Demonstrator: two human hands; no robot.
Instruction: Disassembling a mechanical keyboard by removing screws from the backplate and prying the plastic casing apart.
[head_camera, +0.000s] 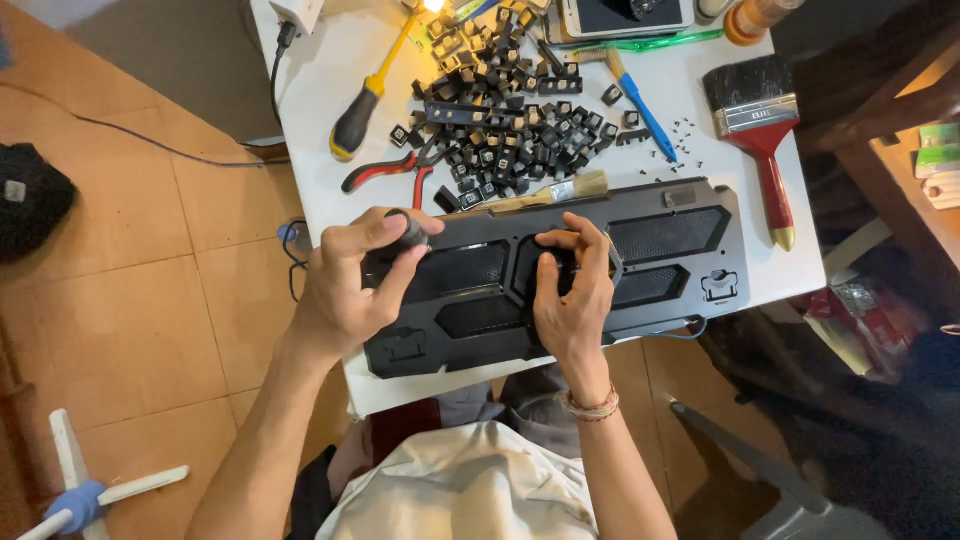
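Observation:
A black keyboard (660, 260) lies face down on the white table (320, 90), its back panel with mesh vents facing up. My left hand (350, 285) grips a small dark round tool handle at the keyboard's upper left corner. My right hand (575, 290) presses flat on the middle of the back panel, fingers curled over a vent. A pile of loose black keycaps (510, 120) lies just beyond the keyboard.
A yellow-handled screwdriver (365, 100), red pliers (385, 172), a blue brush (640, 105) and a red-handled paintbrush (765, 130) lie on the table. Small screws (685, 135) are scattered near the keycaps. A phone (625, 15) rests at the far edge. Tiled floor lies left.

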